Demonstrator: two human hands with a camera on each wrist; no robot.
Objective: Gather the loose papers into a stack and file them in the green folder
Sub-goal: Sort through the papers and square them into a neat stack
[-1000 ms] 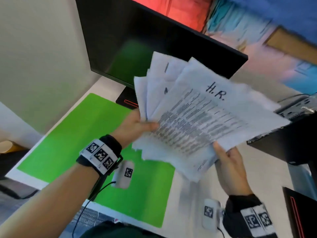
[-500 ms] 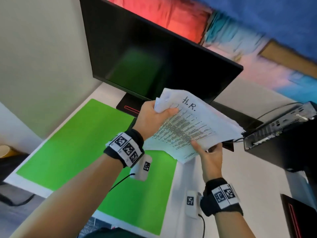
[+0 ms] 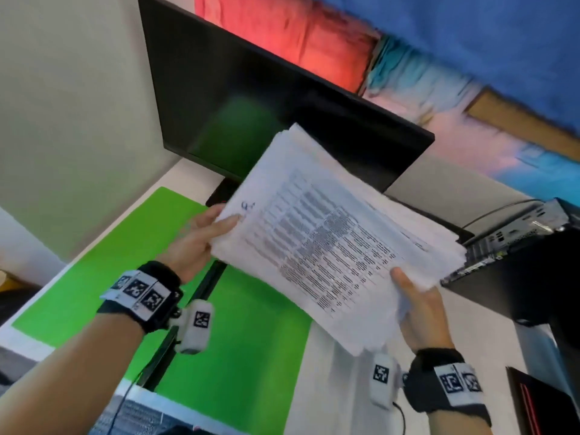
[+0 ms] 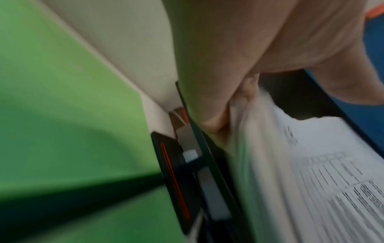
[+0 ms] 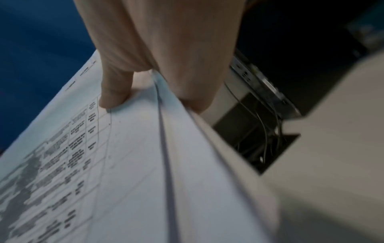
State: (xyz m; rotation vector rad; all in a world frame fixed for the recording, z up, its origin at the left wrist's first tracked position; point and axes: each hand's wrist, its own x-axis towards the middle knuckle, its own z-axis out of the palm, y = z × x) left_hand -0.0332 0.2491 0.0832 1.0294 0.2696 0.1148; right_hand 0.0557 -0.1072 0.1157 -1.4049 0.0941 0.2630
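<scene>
A thick stack of printed white papers (image 3: 329, 240) is held in the air above the desk, tilted, its top sheet covered in table text. My left hand (image 3: 201, 237) grips the stack's left edge, thumb on top. My right hand (image 3: 417, 306) pinches the near right corner, thumb on the top sheet (image 5: 112, 97) and fingers underneath. The green folder (image 3: 131, 262) lies open flat on the white desk below the papers, a dark spine (image 3: 188, 324) running through its middle. In the left wrist view the papers (image 4: 311, 180) sit blurred beside the folder (image 4: 62, 98).
A black monitor (image 3: 251, 98) stands behind the folder on a black base (image 4: 176, 180). A black computer case (image 3: 518, 262) with cables (image 5: 268, 131) sits at the right. The white desk (image 3: 339, 403) shows between the folder and my right wrist.
The fanned, uneven sheets have been squared into one neater stack. The stack dropped low half a second ago and has since been lifted and turned, its handwritten corner now at my left thumb.
</scene>
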